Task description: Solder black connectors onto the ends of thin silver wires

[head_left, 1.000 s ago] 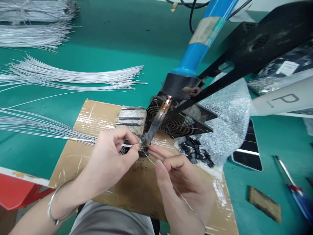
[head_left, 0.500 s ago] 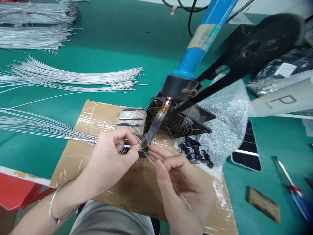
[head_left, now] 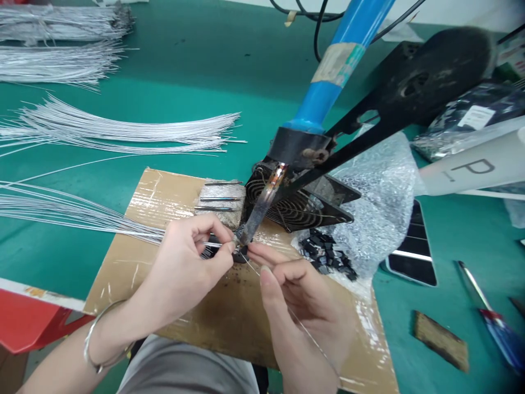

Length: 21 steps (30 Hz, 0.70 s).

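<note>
Upper left of the frame, wire bundles point(head_left: 61, 33) lie on the green table point(head_left: 197, 71); below them a curved fan of wires point(head_left: 123, 131) spreads toward centre. At mid left a sheaf of wires point(head_left: 61, 210) runs right onto the cardboard point(head_left: 135, 251) in the lower centre.

The left hand point(head_left: 184, 273), a bangle point(head_left: 92, 339) on its wrist, has thumb and forefinger pinched together on a wire end point(head_left: 215, 244) from that sheaf, held at the iron tip point(head_left: 241, 238) in the middle of the frame. A small dark part point(head_left: 238, 256) sits under the tip, though it is too hidden to make out clearly.

The right hand point(head_left: 303, 306), just right of the tip, has its fingers closed on a thin solder strand point(head_left: 305, 331) that runs down toward the lower edge.

Above, the blue iron point(head_left: 328, 76) slants from the top centre down over a fan point(head_left: 303, 202). To the right lie black chips point(head_left: 326, 254), bubble wrap point(head_left: 381, 197) and a phone point(head_left: 414, 257).
</note>
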### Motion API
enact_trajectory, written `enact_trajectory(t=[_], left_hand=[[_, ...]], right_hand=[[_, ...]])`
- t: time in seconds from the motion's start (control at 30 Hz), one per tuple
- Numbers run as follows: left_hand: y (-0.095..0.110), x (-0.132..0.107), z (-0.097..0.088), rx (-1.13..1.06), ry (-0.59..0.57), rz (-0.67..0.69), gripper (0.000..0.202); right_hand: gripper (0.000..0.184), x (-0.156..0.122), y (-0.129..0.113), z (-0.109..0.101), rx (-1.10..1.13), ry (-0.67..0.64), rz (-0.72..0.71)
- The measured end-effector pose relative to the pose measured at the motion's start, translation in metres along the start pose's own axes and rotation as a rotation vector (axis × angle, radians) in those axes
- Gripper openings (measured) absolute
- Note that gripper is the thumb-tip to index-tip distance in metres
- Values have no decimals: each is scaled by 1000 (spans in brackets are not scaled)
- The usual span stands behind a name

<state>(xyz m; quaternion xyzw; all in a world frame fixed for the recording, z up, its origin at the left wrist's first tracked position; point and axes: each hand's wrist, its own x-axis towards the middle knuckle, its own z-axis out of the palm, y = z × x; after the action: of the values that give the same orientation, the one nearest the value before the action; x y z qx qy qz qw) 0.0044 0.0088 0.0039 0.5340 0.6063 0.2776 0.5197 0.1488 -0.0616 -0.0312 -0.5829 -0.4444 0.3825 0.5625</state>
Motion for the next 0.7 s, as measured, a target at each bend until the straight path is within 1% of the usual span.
enact_trajectory(t=[0.23, 0.4, 0.6, 0.7], left_hand=[[1, -4, -1, 5, 9, 6, 10], [1, -5, -2, 17, 10, 5, 10], [1, -4, -2, 20, 14, 8, 10], [1, -3, -3, 24, 16, 9, 10]], right_hand=[[19, -1, -3, 1, -37, 20, -14], [18, -2, -3, 2, -12, 27, -13], [20, -3, -4, 4, -50, 61, -14], [20, -2, -3, 5, -36, 51, -10]])
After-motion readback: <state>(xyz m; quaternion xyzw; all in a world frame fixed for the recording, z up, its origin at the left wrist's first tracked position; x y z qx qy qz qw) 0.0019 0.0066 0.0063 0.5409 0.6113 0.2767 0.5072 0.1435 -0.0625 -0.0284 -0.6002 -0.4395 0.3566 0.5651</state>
